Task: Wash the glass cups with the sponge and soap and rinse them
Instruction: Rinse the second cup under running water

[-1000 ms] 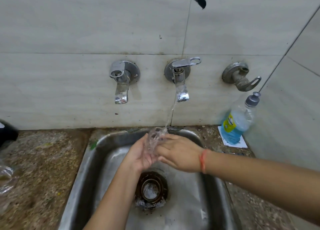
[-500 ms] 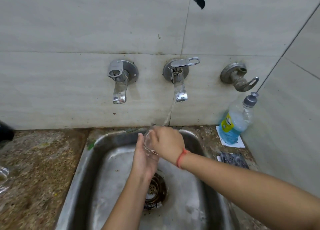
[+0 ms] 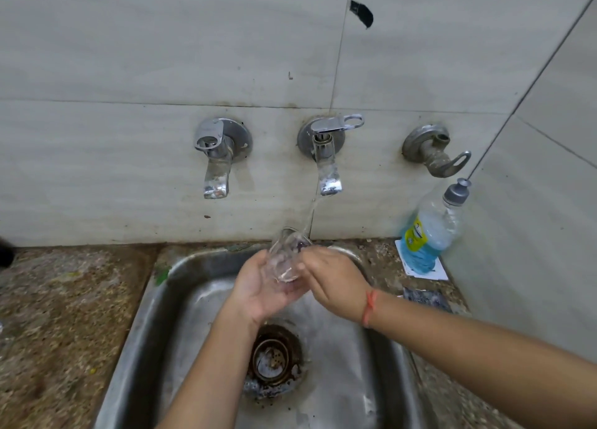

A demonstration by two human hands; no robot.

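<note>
glass cup [image 3: 286, 257] tilted above sink [image 3: 135, 331], under running tap [image 3: 326, 157] | left hand [image 3: 261, 289] cradles it | right hand [image 3: 336, 283] grips its other side | speckled stone counter [image 3: 64, 315] around sink | grey tiled wall [image 3: 161, 57] behind sink

Now the left hand [image 3: 261, 291] has rolled palm-up beneath the clear glass cup [image 3: 286, 257], and the right hand [image 3: 336, 286] has slid off its top to the rim's right side.

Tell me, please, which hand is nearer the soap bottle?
Right. The right hand is left of the soap bottle; the left hand, holding the glass cup, is farther left.
</note>
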